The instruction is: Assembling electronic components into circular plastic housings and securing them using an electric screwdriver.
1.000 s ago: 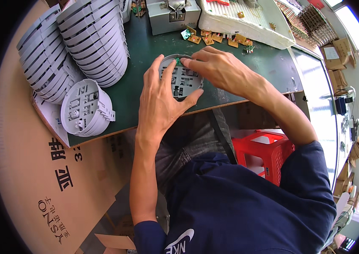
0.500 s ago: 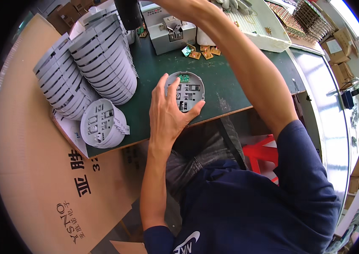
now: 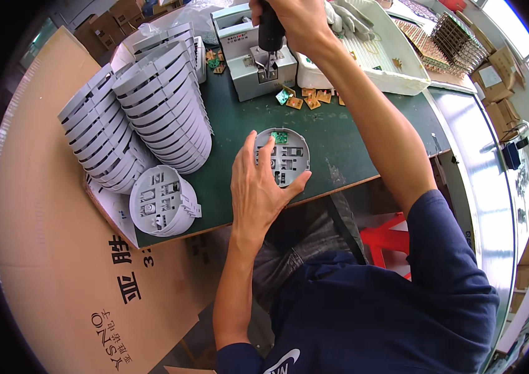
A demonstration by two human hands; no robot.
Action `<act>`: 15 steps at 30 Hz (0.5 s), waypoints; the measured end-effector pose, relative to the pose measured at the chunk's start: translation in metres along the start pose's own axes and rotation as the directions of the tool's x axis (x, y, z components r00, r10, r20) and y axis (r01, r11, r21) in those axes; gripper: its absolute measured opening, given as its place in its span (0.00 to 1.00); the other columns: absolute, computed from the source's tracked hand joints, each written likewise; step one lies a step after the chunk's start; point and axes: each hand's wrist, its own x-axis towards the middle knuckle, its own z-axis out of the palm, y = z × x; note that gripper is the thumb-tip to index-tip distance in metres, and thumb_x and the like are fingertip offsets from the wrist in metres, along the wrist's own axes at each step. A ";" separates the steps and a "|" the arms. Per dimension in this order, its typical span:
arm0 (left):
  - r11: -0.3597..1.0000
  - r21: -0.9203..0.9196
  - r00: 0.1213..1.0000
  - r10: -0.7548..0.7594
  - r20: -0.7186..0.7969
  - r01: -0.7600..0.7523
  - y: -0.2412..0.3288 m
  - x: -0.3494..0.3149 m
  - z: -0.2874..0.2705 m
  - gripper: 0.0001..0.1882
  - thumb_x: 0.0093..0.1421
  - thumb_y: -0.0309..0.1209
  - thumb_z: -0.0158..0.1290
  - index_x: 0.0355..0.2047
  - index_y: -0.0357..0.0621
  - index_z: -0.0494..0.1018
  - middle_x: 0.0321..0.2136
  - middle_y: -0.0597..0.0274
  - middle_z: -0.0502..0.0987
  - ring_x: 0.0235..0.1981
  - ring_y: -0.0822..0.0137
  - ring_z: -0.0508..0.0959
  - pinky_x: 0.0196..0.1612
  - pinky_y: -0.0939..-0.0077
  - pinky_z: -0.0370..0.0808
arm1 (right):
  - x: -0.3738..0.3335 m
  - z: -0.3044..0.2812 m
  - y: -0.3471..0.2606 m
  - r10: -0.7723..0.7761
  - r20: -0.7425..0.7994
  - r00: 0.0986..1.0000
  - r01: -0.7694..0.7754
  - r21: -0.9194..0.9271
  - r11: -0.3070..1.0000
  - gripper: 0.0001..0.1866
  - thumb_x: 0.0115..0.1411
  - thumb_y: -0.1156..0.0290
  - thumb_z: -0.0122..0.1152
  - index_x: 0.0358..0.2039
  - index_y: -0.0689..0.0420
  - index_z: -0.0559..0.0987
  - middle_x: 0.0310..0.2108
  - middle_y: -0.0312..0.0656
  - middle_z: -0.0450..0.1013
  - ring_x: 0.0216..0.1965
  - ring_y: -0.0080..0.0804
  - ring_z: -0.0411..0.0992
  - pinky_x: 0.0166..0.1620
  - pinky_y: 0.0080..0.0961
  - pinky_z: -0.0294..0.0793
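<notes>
My left hand (image 3: 255, 187) holds a shallow round grey plastic housing (image 3: 302, 163) on the green tabletop, thumb and fingers around its rim. A small green circuit board (image 3: 282, 138) lies inside the housing near its far edge, with a fingertip close beside it. In my right hand (image 3: 299, 25), closed around the grip, is a black power screwdriver (image 3: 271, 32). The driver points down, its bit at the front of a grey screw feeder (image 3: 249, 84). Whether a screw is on the bit is too small to tell.
Tall stacks of grey housings (image 3: 165, 106) stand at the left, with a shorter stack (image 3: 155, 206) nearer me. Several small orange boards (image 3: 314, 100) lie by the feeder. A white tray (image 3: 402, 84) with gloves (image 3: 352, 22) is at the back right. Cardboard (image 3: 46, 218) borders the table's left.
The screwdriver has moved right, from beside the screw feeder to its front, and my right hand has come into view. My left hand still holds the housing. The whole view has shifted slightly.
</notes>
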 end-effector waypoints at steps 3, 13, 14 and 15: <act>1.000 0.010 1.000 -0.017 0.018 0.017 -0.002 -0.001 -0.001 0.47 0.51 0.62 0.66 0.58 0.35 0.71 0.64 0.39 0.64 0.61 0.42 0.69 0.62 0.49 0.69 | 0.002 0.006 0.003 -0.041 -0.120 0.992 0.030 -0.090 0.996 0.15 0.66 0.61 0.66 0.32 0.58 0.74 0.19 0.32 0.70 0.18 0.19 0.68 0.23 0.21 0.69; 1.000 0.022 1.000 -0.018 0.018 0.017 0.001 0.001 0.002 0.45 0.51 0.59 0.68 0.57 0.36 0.71 0.63 0.40 0.65 0.60 0.42 0.70 0.61 0.50 0.71 | -0.010 0.008 0.004 0.074 -0.066 0.995 -0.082 -0.127 0.989 0.13 0.64 0.65 0.65 0.32 0.61 0.74 0.18 0.32 0.69 0.16 0.18 0.66 0.20 0.21 0.66; 1.000 0.024 1.000 -0.020 0.013 0.019 -0.001 0.000 0.002 0.45 0.51 0.58 0.68 0.57 0.36 0.71 0.63 0.40 0.65 0.60 0.42 0.70 0.61 0.50 0.71 | -0.022 0.010 -0.005 0.081 -0.062 0.995 -0.089 -0.124 0.988 0.13 0.64 0.65 0.65 0.32 0.61 0.74 0.18 0.32 0.69 0.16 0.18 0.66 0.20 0.21 0.66; 0.999 0.025 0.999 -0.029 0.015 0.029 -0.002 0.000 0.001 0.45 0.51 0.58 0.68 0.57 0.36 0.71 0.63 0.40 0.65 0.60 0.42 0.70 0.61 0.50 0.71 | -0.034 0.012 -0.014 0.137 -0.034 0.990 -0.139 -0.084 0.987 0.13 0.65 0.65 0.64 0.36 0.63 0.75 0.18 0.32 0.69 0.16 0.18 0.66 0.20 0.21 0.66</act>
